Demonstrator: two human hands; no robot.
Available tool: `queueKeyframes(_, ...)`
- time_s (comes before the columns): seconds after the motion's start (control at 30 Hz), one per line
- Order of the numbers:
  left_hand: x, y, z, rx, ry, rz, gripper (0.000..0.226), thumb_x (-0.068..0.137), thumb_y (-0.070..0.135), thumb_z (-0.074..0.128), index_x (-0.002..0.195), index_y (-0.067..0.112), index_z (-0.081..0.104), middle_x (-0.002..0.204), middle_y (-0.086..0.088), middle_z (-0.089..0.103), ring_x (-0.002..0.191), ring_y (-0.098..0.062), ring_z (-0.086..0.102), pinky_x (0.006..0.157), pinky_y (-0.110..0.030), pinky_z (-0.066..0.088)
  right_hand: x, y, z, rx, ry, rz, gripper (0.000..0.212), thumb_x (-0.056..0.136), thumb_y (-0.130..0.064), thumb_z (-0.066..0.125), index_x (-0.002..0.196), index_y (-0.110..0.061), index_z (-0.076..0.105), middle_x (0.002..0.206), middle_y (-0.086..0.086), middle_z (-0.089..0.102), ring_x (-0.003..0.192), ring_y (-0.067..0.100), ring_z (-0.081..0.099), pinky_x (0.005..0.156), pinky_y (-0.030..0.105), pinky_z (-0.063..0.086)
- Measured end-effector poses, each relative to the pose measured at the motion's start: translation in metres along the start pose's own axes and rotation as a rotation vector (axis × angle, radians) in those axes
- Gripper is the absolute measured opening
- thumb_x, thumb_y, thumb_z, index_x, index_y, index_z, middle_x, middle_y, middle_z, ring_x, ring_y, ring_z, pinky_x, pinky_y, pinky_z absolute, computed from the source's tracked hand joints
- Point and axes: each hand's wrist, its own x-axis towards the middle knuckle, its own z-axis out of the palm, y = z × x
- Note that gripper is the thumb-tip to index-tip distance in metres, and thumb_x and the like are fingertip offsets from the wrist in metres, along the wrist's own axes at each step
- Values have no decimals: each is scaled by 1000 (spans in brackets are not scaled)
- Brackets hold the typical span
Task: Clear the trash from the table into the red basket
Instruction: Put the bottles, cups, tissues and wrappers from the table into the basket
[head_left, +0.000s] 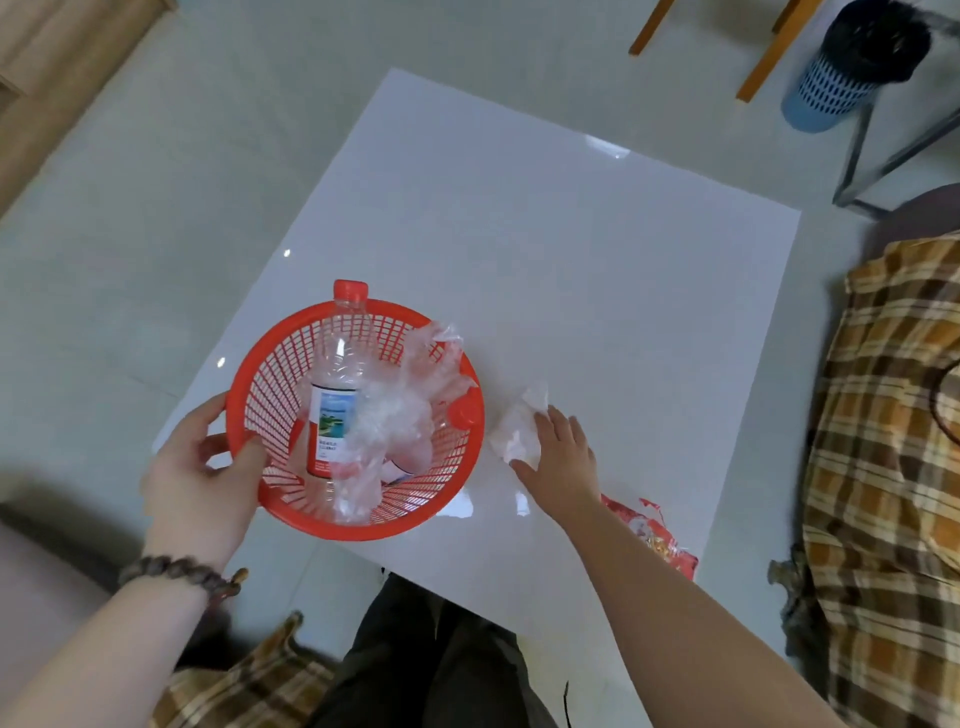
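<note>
The red basket (270, 384) stands tilted at the near left corner of the white table (597, 270). My left hand (202, 467) grips its left rim. Inside lie a clear plastic bottle (340, 364) with a red cap, crumpled clear plastic wrap (395, 415) and a second red cap (466, 410) at the right rim. Just right of the basket a crumpled white tissue (514, 431) rests on the table, with my right hand (561, 457) lying on it, fingers spread. A red snack wrapper (660, 540) lies near the front edge, partly hidden under my right forearm.
A plaid cloth (893, 467) covers a seat to the right of the table. A blue bin with a black bag (852, 67), wooden chair legs (769, 57) and a metal frame (872, 166) stand at the far right on the floor.
</note>
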Motion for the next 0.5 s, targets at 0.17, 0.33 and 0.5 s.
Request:
queueKeyframes(0.17, 18, -24, -5, 18, 45, -72, 50, 65, 47, 60, 113, 61, 54, 95, 13, 69, 76, -21, 71, 62, -49, 58, 29, 7, 29, -154, -109, 67, 79, 84, -31, 63, 146, -32, 13, 158, 0, -1, 143, 32, 1, 107, 47, 28)
queueKeyframes(0.33, 18, -29, -6, 25, 69, -63, 50, 66, 48, 60, 113, 61, 54, 94, 15, 69, 77, -19, 71, 63, -48, 58, 39, 2, 33, -42, 71, 83, 54, 79, 3, 48, 126, -24, 45, 132, 4, 42, 119, 29, 32, 83, 36, 42)
queueKeyframes(0.5, 9, -13, -9, 24, 50, -16, 43, 72, 38, 60, 111, 56, 55, 88, 12, 65, 73, -7, 65, 55, -28, 52, 27, -10, -1, 172, 121, 3, 39, 82, 4, 47, 115, -12, 61, 112, 10, 56, 108, 30, 48, 75, 28, 39)
